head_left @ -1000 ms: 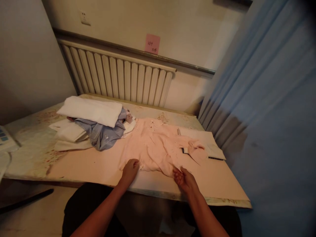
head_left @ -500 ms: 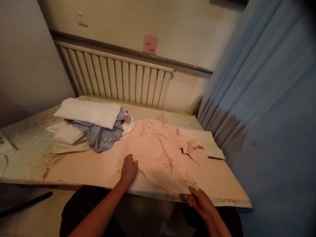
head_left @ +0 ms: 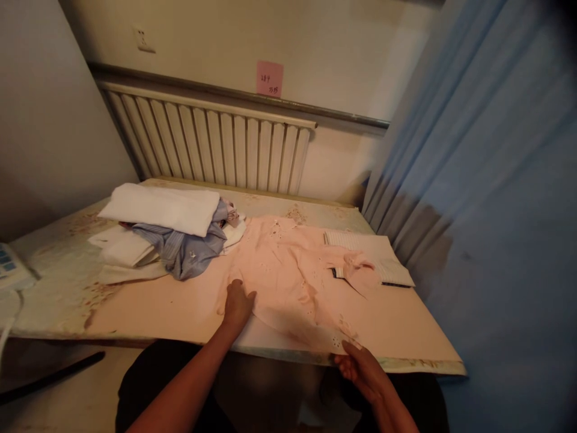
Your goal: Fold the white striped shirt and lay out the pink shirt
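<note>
A pale pink garment (head_left: 274, 270) with small embroidered cut-outs lies spread and creased over the middle of the table. My left hand (head_left: 238, 305) rests palm down on its near left part, thumb apart from the fingers; the fingertips are partly hidden. At the table's front edge my right hand (head_left: 360, 368) pinches the garment's near right corner, beside an embroidered patch, between thumb and fingers. One bunched part of the garment lies on a folded striped cloth (head_left: 387, 258) at the right.
To the left lies a pile of clothes with a folded white cloth (head_left: 160, 207) on top and a blue striped garment (head_left: 193, 252) below. A white device (head_left: 13, 267) sits at the far left. Behind stands a radiator (head_left: 216, 144); a blue curtain (head_left: 487, 228) hangs at right.
The view has shifted slightly, bringing more of the white device into sight. My left thumb stands a little farther from the fingers. My right hand keeps its pinch on the garment's corner.
</note>
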`<state>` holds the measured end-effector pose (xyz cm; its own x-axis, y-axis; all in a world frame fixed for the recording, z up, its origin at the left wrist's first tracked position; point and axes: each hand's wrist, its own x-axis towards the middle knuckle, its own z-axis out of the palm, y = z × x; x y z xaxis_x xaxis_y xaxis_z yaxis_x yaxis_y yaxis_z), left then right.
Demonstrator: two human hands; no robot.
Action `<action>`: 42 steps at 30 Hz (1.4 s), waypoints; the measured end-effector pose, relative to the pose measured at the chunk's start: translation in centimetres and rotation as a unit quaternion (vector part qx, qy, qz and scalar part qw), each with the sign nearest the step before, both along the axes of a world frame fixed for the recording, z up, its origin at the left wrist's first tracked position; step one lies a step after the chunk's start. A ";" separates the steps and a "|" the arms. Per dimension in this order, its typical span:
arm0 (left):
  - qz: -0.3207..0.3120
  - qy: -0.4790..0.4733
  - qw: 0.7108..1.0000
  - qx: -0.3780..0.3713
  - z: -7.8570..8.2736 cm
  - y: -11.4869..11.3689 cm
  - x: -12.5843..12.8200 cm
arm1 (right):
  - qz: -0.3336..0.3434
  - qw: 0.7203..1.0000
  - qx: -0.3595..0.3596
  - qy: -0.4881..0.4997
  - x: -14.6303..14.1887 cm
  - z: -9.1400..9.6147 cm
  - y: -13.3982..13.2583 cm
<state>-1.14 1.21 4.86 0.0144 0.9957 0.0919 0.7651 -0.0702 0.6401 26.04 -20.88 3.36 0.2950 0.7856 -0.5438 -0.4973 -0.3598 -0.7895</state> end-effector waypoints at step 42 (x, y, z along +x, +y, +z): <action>-0.046 -0.081 0.989 -0.116 -7.1 -18.1 -8.0 | 0.285 0.707 -0.124 -0.635 2.4 -0.3 -5.5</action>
